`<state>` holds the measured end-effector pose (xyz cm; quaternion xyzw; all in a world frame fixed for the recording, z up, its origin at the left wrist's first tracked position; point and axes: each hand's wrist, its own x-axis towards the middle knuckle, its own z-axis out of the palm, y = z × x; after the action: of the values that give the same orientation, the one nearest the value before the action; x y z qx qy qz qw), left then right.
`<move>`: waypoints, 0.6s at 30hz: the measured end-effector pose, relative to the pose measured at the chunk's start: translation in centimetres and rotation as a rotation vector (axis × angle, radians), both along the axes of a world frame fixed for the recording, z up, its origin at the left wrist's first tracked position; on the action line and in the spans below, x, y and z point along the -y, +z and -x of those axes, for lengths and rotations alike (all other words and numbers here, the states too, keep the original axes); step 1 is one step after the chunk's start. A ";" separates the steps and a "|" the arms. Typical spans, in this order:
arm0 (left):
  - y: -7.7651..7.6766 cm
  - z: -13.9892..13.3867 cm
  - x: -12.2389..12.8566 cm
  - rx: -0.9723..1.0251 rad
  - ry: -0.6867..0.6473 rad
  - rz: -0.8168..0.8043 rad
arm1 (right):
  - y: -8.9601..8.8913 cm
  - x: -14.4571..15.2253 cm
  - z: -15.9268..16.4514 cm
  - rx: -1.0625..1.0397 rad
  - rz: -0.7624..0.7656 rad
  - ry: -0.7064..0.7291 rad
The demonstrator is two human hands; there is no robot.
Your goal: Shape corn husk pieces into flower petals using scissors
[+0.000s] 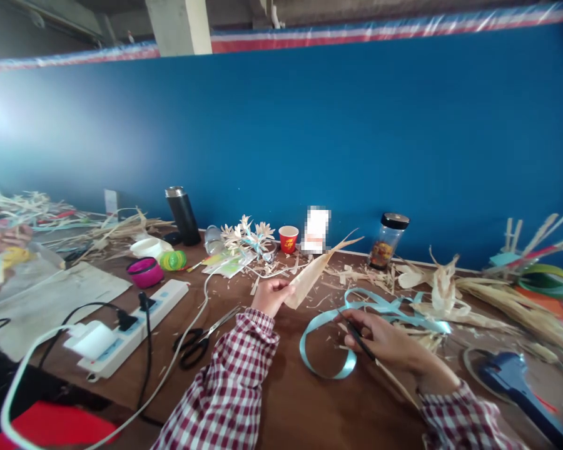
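Observation:
Between the fingertips of my left hand (pixel 273 296) is a flat, pale dried corn husk (pixel 312 276), its split tip pointing up and to the right. My right hand (pixel 382 337) is closed around a slim dark tool (pixel 362 340) whose exact kind I cannot make out. A shiny light-blue ribbon (pixel 316 322) curls on the table beside the right fingers; whether they touch it is unclear. Black-handled scissors (pixel 201 345) lie with blades slightly apart, left of my left forearm. Farther right, a twisted husk piece (pixel 445 290) stands near the ribbon's end.
A blue glue gun (pixel 511 378) lies at the right. On the left are a power strip (pixel 166 306) with cords and a black thermos (pixel 182 215). Husk flowers (pixel 248 236), a red paper cup (pixel 288 239) and a glass bottle (pixel 388 240) line the back. Another person's hand (pixel 9 240) shows far left.

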<state>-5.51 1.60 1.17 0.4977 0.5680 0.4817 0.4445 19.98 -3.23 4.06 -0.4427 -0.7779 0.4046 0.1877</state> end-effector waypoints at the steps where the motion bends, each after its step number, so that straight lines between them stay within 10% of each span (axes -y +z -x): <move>1: 0.1 0.0 0.0 -0.027 -0.007 0.004 | 0.2 0.1 0.0 0.028 -0.013 0.012; 18: -0.8 -1.0 0.4 -0.121 -0.259 0.096 | -0.5 -0.3 0.7 0.020 0.029 0.083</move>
<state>-4.49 1.17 0.40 0.5731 0.5471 0.3618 0.4913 19.29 -2.91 3.60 -0.4166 -0.7916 0.4187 0.1564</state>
